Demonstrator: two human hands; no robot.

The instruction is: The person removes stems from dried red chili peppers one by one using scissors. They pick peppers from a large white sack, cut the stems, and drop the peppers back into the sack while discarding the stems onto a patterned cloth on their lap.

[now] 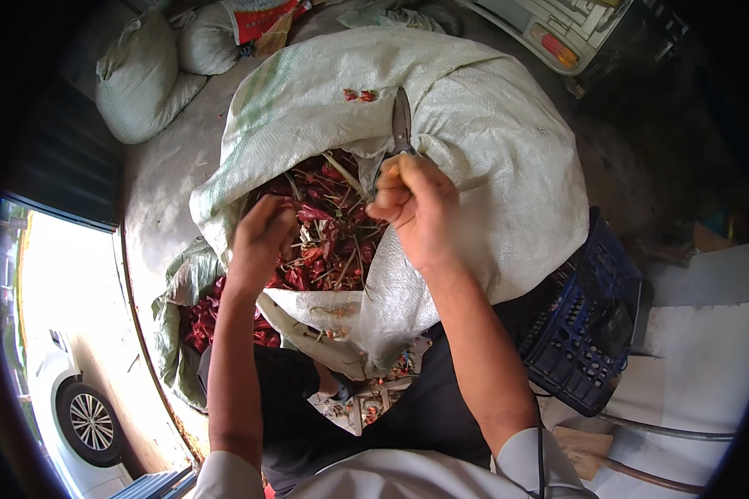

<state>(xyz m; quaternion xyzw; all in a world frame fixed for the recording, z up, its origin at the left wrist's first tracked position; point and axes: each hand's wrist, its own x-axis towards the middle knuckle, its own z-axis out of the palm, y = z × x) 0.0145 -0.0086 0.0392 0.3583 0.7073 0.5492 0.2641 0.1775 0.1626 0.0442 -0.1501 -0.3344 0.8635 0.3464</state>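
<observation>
— What is the biggest thing here?

— A big white woven sack [474,125], its mouth rolled open toward the person. Everything else sits around it.

— And inside?

— A heap of dried red chillies [329,241] with pale stems, filling the sack's mouth. A smaller pile of red chillies [200,320] lies on a green cloth just below the sack's left edge, and a dark blue plastic crate [587,324] stands against the sack's right side.

— Where are the hands?

— Both over the sack's mouth. The left hand [260,237] dips into the chillies at the left of the heap, fingers curled down into them; I cannot tell what it has pinched. The right hand [416,208] is closed tight round the handles of a pair of scissors [401,125], just above the heap's right edge.

— And the blades?

— They point away from the person, up over the sack's white top; the blades look closed together.
</observation>
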